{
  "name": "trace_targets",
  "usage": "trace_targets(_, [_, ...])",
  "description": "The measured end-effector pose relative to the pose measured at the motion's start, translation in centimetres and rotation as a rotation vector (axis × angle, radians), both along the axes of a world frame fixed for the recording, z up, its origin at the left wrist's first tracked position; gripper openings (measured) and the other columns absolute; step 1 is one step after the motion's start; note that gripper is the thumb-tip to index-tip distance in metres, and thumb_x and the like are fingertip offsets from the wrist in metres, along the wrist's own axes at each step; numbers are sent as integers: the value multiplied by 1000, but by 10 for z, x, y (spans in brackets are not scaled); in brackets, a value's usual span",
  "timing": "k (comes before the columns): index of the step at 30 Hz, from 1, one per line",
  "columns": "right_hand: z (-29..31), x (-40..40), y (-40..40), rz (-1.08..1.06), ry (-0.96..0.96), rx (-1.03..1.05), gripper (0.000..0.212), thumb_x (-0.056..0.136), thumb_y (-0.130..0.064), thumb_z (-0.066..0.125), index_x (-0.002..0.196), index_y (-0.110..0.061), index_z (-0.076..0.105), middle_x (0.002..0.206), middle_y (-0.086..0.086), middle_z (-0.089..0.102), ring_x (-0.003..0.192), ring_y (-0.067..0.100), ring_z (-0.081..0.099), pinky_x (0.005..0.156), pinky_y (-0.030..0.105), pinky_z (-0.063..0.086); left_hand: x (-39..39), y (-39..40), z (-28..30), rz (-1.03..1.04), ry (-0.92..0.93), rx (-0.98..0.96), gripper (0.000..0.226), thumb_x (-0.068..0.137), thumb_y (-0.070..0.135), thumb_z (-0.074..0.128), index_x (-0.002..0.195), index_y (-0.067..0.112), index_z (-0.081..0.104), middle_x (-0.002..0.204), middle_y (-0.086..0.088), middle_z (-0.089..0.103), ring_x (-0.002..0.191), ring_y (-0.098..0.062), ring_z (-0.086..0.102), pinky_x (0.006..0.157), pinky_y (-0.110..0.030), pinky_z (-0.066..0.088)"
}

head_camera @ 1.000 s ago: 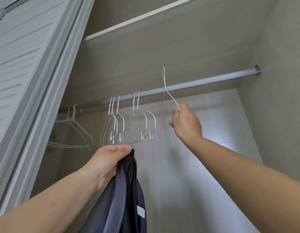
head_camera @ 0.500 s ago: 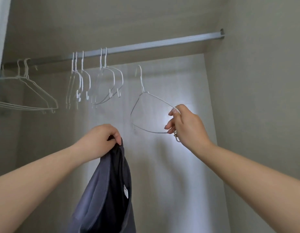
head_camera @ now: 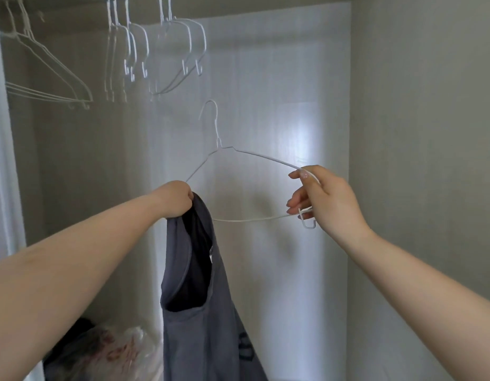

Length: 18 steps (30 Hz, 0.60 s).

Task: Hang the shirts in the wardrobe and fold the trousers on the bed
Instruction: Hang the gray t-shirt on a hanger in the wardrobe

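A dark grey shirt (head_camera: 211,325) hangs from my left hand (head_camera: 175,198), which grips it at the neck opening. My right hand (head_camera: 321,200) pinches the right end of a white wire hanger (head_camera: 249,155), held upright in front of the wardrobe's back wall. The hanger's left end meets my left hand at the shirt's collar, and that end is hidden behind the hand and cloth. The rail is out of view above.
Several empty white wire hangers (head_camera: 134,50) hang along the top left. The wardrobe's right wall (head_camera: 425,160) stands close to my right hand. Clear plastic bags (head_camera: 120,350) and a dark item lie on the wardrobe floor at the lower left.
My right hand lifted the hanger off the rail and brought it down. The hanger and the shirt collar have come together. My view has tilted downward.
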State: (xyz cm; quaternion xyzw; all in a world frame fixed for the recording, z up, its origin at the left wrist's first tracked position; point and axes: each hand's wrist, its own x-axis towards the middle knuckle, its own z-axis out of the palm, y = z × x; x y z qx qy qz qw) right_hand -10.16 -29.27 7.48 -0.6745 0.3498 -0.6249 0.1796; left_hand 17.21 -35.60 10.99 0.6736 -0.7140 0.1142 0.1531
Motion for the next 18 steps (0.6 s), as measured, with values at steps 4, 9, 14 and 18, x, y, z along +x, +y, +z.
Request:
trace_targets(4, [-17, 0, 11, 31, -2, 40, 24, 100, -22, 41, 92, -24, 64, 59, 3, 67, 55, 19, 67, 46, 17, 45, 13, -3, -28, 132, -128, 78, 22, 91, 0, 40, 89, 0, 62, 106, -21, 63, 95, -31, 59, 73, -32, 43])
trace_targets(9, [-26, -1, 24, 62, -35, 48, 25, 101, -22, 41, 92, -23, 63, 55, 1, 65, 51, 19, 65, 46, 19, 46, 39, 0, -55, 269, -151, 179, 29, 94, 0, 37, 112, -7, 59, 119, -19, 62, 99, -27, 61, 84, -30, 48])
trace_targets(14, [-27, -4, 35, 97, -47, 40, 25, 101, -20, 41, 91, -21, 64, 52, 3, 62, 48, 18, 62, 44, 19, 46, 61, -2, -72, 289, -62, 182, 29, 92, 1, 40, 108, -6, 63, 116, -21, 64, 89, -27, 57, 83, -32, 48])
trace_targets(18, [-27, -5, 42, 115, -49, 42, 26, 101, -20, 41, 90, -22, 65, 52, 4, 62, 47, 19, 61, 44, 22, 47, 76, -6, -73, 258, 81, 91, 23, 90, 2, 45, 102, -4, 64, 111, -19, 65, 99, -31, 61, 81, -31, 46])
